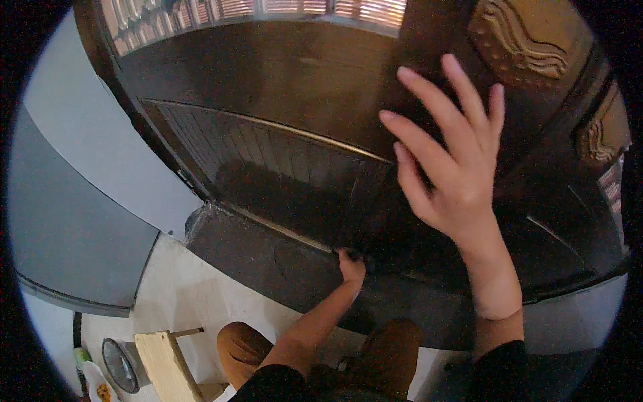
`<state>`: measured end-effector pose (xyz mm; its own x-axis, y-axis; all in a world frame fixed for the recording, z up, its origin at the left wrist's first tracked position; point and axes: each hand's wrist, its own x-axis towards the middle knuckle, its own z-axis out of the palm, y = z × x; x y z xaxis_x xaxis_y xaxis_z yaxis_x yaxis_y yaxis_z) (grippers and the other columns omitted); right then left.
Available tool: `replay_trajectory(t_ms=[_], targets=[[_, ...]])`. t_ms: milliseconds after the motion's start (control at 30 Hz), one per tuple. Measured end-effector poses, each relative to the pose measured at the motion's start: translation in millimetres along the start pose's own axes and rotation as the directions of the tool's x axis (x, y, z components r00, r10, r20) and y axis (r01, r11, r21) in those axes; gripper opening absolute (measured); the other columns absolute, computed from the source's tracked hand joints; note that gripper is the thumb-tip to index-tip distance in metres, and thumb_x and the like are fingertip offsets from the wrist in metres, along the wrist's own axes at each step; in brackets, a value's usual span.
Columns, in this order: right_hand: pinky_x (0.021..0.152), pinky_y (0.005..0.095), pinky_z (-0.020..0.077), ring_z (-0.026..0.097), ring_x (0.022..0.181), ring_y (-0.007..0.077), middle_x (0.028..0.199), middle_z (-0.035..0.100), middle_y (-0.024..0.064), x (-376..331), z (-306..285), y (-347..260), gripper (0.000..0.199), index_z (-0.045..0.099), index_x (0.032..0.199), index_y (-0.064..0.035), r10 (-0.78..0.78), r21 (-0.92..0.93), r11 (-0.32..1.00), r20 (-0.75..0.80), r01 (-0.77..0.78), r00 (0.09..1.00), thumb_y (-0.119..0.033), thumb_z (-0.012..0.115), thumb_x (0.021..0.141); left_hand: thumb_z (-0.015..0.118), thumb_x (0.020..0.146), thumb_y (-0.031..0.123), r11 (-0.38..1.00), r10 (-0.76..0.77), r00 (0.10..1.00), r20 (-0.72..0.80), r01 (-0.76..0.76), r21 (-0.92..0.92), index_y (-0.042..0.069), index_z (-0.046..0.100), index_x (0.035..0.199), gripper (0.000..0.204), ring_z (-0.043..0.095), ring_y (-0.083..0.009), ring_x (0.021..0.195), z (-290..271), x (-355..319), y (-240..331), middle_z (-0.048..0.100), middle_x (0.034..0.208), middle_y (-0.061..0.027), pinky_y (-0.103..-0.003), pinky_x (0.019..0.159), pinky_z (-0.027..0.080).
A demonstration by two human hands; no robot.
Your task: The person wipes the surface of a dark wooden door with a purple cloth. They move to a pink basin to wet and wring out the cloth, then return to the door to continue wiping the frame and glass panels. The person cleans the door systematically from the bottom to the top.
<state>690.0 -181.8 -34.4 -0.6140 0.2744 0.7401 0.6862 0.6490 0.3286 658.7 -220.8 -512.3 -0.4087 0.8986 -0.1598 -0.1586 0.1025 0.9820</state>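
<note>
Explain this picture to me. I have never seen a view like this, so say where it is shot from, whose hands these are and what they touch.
One camera, worn on a person's head, looks down through a very wide lens, so straight edges bend. Both arms coming from the lower edge are that person's own. The right hand is raised with fingers spread, flat against or just before a dark wooden door. The left hand reaches down to the door's bottom edge at the dark stone step; whether it grips anything cannot be told. The person's knees show below. A wooden stool stands on the pale floor lower left.
</note>
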Motion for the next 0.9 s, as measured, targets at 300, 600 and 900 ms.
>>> replay_trajectory(t_ms=[300, 600, 900], targets=[[0.105, 0.0606, 0.0229, 0.04, 0.13, 0.0378, 0.131, 0.053, 0.0112, -16, -7, 4, 0.037, 0.065, 0.107, -0.0126, -0.02, 0.356, 0.933, -0.11, 0.058, 0.994, -0.005, 0.06, 0.071, 0.067, 0.081, -0.001, 0.969, 0.24, 0.952, 0.192, -0.245, 0.004, 0.0, 0.05, 0.111, 0.035, 0.055, -0.02, 0.093, -1, -45, 200, 0.057, 0.103, -0.0109, -0.03, 0.086, 0.044], [0.096, 0.0487, 0.0449, 0.055, 0.113, 0.0325, 0.125, 0.057, 0.0113, -152, 7, -65, 0.038, 0.065, 0.112, -0.0097, 0.266, 0.557, 0.798, 0.018, -0.231, 0.964, -0.007, 0.063, 0.074, 0.064, 0.085, 0.004, 0.867, 0.482, 0.854, 0.193, -0.498, 0.038, 0.0, 0.053, 0.108, 0.026, 0.056, -0.0175, 0.089, -32, -35, 340, 0.058, 0.094, -0.0104, -0.028, 0.083, 0.045], [0.103, 0.0478, 0.0316, 0.044, 0.121, 0.0324, 0.134, 0.045, 0.0119, -159, 62, -81, 0.056, 0.047, 0.127, -0.0065, 0.482, 0.252, 0.849, -0.01, -0.464, 0.876, -0.018, 0.071, 0.077, 0.063, 0.082, 0.0, 0.77, 0.545, 0.681, 0.49, -0.637, 0.029, 0.0, 0.055, 0.115, 0.033, 0.056, -0.0174, 0.101, -57, -18, 375, 0.06, 0.11, -0.0113, -0.029, 0.087, 0.045]])
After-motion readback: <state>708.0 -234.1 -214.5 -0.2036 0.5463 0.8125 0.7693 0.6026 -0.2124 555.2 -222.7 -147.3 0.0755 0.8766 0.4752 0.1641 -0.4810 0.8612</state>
